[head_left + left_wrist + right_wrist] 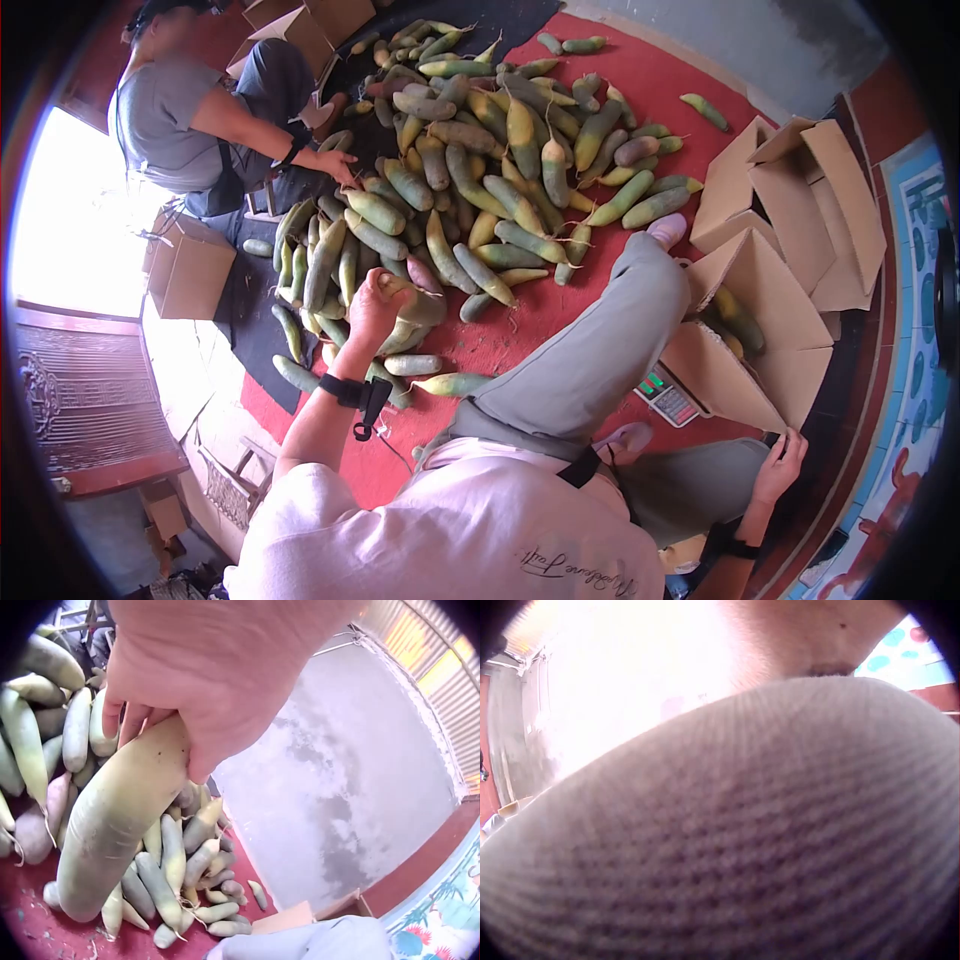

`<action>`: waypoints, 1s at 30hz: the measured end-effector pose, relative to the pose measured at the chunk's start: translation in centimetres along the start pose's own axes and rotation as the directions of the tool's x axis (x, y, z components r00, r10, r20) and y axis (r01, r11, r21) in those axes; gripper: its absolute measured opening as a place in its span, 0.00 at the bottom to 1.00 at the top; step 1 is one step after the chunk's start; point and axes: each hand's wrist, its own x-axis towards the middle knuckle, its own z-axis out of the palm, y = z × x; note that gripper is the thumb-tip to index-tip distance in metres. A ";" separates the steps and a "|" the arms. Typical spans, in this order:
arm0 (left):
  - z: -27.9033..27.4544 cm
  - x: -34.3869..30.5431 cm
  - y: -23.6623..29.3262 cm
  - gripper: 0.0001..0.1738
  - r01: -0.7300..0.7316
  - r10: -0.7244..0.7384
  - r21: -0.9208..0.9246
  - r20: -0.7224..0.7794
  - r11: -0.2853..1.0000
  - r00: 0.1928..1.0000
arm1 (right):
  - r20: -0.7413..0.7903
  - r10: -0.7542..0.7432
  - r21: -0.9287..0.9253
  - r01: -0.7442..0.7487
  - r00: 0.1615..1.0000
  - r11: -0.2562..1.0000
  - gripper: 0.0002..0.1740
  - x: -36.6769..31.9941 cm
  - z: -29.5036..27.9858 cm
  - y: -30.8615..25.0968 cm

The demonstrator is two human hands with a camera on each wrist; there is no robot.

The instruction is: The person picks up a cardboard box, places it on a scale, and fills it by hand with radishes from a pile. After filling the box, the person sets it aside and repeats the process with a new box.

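My left hand (378, 308) grips a large pale-green radish (124, 817) by one end. In the left wrist view, the radish slants down and left from the fingers, over the heaped radishes (460, 170). At the right, my right hand (780, 468) pinches the near corner of an open cardboard box (790, 365), beside my bent knee. Several radishes (738, 318) lie inside this box. In the right wrist view, grey trouser cloth fills most of the picture and hides the fingers.
A digital scale (670, 398) with lit green digits sits by the box. More open cartons (815, 200) stand at the right. Another person (180, 120) sits at the far left, one hand reaching to the heap. A carved wooden panel (90, 400) stands at the left.
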 end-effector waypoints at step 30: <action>9.7 -4.2 3.4 0.33 -0.201 0.035 0.192 0.635 0.961 0.772 | -0.061 0.040 0.042 -0.037 0.997 0.998 0.08 -1.2 -0.9 0.1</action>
